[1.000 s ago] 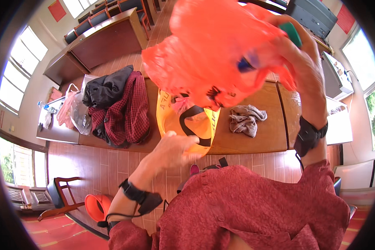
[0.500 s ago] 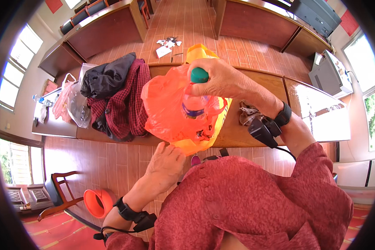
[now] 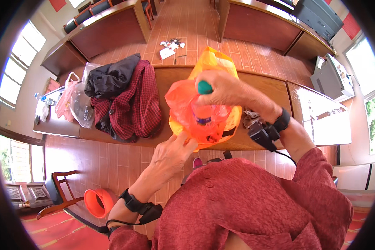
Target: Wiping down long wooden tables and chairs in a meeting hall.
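My right hand (image 3: 221,89) is closed around the top of a clear bottle with a green cap (image 3: 204,87); a dark blue band shows low on the bottle. Around the bottle bunches a thin red plastic bag (image 3: 179,98). That red bag sits in the mouth of a yellow-orange plastic bag (image 3: 214,60), which stands on the wooden table (image 3: 260,89). At the near rim of the yellow-orange bag my left hand (image 3: 171,154) pinches its edge with curled fingers. The bottle's lower end is hard to make out through the red plastic.
Left on the table lie a red checked garment (image 3: 146,104) and a black jacket (image 3: 112,77), beside pale plastic bags (image 3: 66,102). Crumpled material (image 3: 251,118) lies near my right wrist. An orange bucket (image 3: 99,203) and a chair (image 3: 60,193) stand on the floor at left.
The red bag with the bottle has shifted right and sunk deeper into the yellow-orange bag, whose far side now shows more. My left hand has moved right and up along the near rim.
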Motion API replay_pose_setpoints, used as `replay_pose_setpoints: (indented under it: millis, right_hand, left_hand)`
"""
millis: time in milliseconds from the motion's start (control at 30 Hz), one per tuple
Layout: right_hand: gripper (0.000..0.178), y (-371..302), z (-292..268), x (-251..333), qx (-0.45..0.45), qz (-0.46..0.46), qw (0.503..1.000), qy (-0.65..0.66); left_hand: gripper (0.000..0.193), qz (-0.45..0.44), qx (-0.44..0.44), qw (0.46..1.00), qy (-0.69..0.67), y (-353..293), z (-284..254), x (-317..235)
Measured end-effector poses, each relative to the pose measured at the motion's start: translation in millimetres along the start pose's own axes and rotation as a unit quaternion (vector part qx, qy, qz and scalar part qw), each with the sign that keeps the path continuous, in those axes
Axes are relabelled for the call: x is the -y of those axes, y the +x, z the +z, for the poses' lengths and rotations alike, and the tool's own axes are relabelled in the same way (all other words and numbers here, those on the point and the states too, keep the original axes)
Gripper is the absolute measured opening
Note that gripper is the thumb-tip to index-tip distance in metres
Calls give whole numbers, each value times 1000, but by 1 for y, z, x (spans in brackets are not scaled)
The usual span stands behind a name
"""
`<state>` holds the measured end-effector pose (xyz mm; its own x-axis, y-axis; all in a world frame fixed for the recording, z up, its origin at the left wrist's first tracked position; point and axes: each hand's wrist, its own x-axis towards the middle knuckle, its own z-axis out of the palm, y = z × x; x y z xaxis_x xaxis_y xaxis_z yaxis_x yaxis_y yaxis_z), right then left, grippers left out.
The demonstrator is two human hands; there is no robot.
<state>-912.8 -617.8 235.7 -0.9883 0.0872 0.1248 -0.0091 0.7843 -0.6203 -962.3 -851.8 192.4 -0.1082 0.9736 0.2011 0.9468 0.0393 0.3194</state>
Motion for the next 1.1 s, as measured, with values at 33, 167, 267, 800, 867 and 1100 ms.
replay_pose_setpoints:
  millis: [33,167,267,800,867,1100]
  right_hand:
    - [36,3,12,-1,3,-15,1000,-6]
    - [31,4,63,-16,-3,-67,995,-77]
    - [31,-9,86,-28,-8,-54,989,-137]
    - [54,-30,40,19,124,51,988,-79]
    - [51,-40,31,19,98,81,986,-106]
    - [21,-121,-23,12,-205,94,974,-10]
  left_hand:
    - [23,6,-17,1000,8,2,1,3]
    - [18,13,-77,996,44,6,0,12]
    - [19,7,-94,994,46,5,1,14]
    - [22,12,-13,998,53,5,-15,30]
    - [22,41,-5,998,44,11,-17,29]
    - [28,63,-17,998,-20,17,-33,0]
